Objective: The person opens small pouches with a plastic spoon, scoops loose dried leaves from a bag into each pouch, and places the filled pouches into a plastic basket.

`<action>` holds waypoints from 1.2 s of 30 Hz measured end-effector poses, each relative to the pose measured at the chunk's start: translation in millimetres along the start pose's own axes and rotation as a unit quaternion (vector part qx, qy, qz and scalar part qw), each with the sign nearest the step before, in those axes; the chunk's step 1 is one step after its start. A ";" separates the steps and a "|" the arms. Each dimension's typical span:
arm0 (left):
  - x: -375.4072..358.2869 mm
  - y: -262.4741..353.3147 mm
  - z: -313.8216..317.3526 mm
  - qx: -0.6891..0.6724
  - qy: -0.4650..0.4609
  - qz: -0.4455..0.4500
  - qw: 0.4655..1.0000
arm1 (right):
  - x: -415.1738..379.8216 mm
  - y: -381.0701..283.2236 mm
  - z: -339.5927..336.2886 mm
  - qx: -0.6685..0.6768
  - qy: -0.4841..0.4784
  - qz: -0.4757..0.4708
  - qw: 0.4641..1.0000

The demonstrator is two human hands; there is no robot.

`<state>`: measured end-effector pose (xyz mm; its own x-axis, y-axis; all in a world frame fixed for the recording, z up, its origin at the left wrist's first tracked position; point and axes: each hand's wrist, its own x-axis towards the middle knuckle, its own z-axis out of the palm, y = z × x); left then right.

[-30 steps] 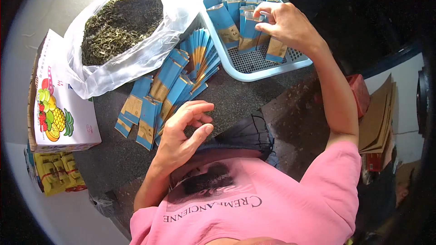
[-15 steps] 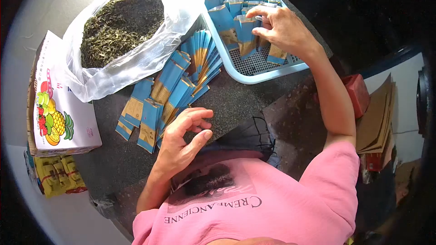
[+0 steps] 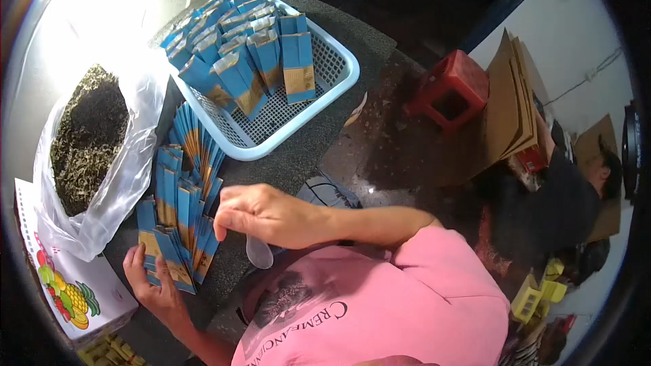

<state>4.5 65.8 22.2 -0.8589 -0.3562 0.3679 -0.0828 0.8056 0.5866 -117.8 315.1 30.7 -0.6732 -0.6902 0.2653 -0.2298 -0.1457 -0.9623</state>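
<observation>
My left hand [image 3: 154, 289] reaches under the near end of a fanned pile of flat blue and gold packets [image 3: 178, 203] on the dark table, its fingers closed on the lowest ones. My right hand [image 3: 266, 213] hovers just right of the pile, pinching a small clear plastic spoon [image 3: 259, 252] that hangs down from the fingers. Behind the pile stands a white-rimmed blue basket [image 3: 319, 98] with several upright filled blue packets [image 3: 254, 51]. An open clear plastic bag of dark loose tea leaves [image 3: 85, 139] sits to the left.
A white carton printed with fruit [image 3: 68, 291] lies at the near left, under the bag. On the floor to the right are a red stool [image 3: 451, 88] and stacked cardboard sheets [image 3: 515, 95]. Another person in dark clothes [image 3: 569, 196] crouches at the far right.
My right hand left the basket and came back to the packet pile, now holding the spoon. My left hand dropped to the pile's near end. My head turned right.
</observation>
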 end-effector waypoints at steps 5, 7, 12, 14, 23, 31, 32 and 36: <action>-11.7 -44.3 -1.7 0.149 -0.063 -0.050 0.986 | -11.8 23.4 20.5 -0.011 0.020 0.066 0.998; -11.8 -52.1 -3.3 0.161 -0.073 -0.049 0.983 | -16.6 29.8 23.4 -0.002 0.035 0.057 0.998; -16.5 -74.3 0.8 0.161 -0.003 -0.088 0.983 | -26.5 26.2 22.9 0.093 0.054 0.203 0.973; -7.4 -70.4 2.4 0.150 0.010 -0.099 0.984 | -30.7 22.9 24.1 0.116 0.075 0.208 0.968; -6.1 -57.0 -41.4 0.048 0.108 -0.186 0.975 | -39.5 29.5 20.9 0.079 0.124 0.152 0.977; -37.7 -40.6 -57.1 -0.114 0.205 -0.002 0.972 | -26.7 2.0 12.5 0.155 0.145 0.105 0.972; -39.5 -39.1 -54.3 -0.170 0.205 0.043 0.963 | -20.3 -7.0 14.9 0.158 0.140 0.071 0.975; -40.1 -27.7 -40.9 -0.212 0.227 0.118 0.943 | -6.0 -34.6 22.0 0.129 0.120 -0.017 0.984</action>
<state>61.9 38.5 20.7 -0.5151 -0.4344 0.7389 0.3762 0.6600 0.6503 -90.4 308.7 61.1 -0.8214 -0.4995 0.2754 -0.0900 -0.3632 -0.9274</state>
